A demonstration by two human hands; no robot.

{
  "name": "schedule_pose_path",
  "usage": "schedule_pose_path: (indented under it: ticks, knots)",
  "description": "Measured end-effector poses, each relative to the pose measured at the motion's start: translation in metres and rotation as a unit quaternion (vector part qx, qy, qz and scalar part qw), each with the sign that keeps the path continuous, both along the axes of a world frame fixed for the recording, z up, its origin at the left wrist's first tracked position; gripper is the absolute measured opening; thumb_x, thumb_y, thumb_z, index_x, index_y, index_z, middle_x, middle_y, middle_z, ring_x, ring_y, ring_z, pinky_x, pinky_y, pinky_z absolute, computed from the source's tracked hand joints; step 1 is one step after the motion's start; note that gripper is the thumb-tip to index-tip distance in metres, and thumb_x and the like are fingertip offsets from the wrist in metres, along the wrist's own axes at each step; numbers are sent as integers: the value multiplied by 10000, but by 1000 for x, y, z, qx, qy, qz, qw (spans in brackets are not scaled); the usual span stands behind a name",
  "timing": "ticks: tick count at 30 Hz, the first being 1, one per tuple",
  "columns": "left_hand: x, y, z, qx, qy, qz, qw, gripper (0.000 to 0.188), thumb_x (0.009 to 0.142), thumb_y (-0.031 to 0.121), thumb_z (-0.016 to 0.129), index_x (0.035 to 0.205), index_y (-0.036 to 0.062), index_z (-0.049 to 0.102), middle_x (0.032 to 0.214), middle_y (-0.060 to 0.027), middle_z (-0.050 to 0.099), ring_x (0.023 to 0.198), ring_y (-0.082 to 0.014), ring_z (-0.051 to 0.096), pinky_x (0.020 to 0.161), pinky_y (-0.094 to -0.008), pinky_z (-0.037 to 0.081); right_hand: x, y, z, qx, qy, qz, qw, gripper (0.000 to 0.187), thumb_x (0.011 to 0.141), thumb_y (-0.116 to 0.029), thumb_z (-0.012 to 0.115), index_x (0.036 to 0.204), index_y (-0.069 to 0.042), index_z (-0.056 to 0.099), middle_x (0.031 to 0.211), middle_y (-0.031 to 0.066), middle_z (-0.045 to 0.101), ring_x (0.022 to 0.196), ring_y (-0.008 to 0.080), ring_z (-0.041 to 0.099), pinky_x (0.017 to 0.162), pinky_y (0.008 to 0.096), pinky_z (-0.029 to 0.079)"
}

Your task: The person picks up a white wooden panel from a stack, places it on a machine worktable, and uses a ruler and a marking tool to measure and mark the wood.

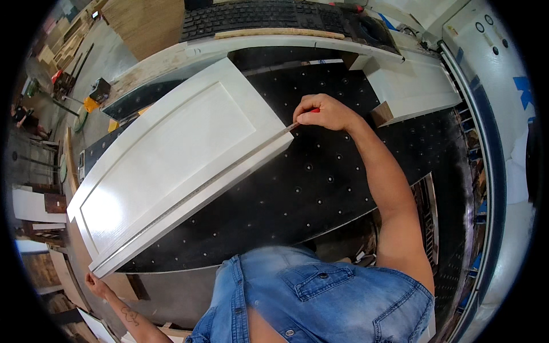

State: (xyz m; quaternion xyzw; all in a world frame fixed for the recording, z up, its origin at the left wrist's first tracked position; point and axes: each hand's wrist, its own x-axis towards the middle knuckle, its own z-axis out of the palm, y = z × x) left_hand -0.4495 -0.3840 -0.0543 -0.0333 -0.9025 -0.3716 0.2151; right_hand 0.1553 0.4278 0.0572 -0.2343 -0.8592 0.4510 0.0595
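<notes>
A large white cabinet door panel [171,137] with a curved far edge and a recessed middle lies aslant on a black studded table [320,183]. Along its near side runs a thin grey strip [189,198] with fine marks, which looks like a measuring tape. My right hand [325,113] is closed on a slim stick with a red end, seemingly a pencil [292,127], at the panel's right corner. At the opposite, near-left corner my left hand [98,285] has its fingers closed at the panel's edge; exactly what they grip is too small to make out.
Behind the panel, a black keyboard [246,20] rests on a dusty ledge. A white box-like piece [409,83] stands at the table's right rear. Further right is a white machine cabinet [480,51] with a rail. Boards [40,206] lean at the far left.
</notes>
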Motion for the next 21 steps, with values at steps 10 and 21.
schedule_pose_path:
  ticks: [10,21]
  knots:
    - [-23,-32,-1,-33,-25,-31,999,284,1054,265,619,1212,35,671,1112,-65,689,1008,-184,630,902,-312,499,-6,9,-6,30,3,1,1000,204,897,-245,714,967,-67,786,899,36,647,858,169,623,781,317,488]
    - [-10,-6,5,-102,-52,49,992,306,1057,276,609,1230,35,681,1162,-96,705,1043,-220,647,934,-319,500,-7,14,-13,20,23,17,999,231,902,-273,709,954,-62,787,860,36,621,820,168,595,755,327,473]
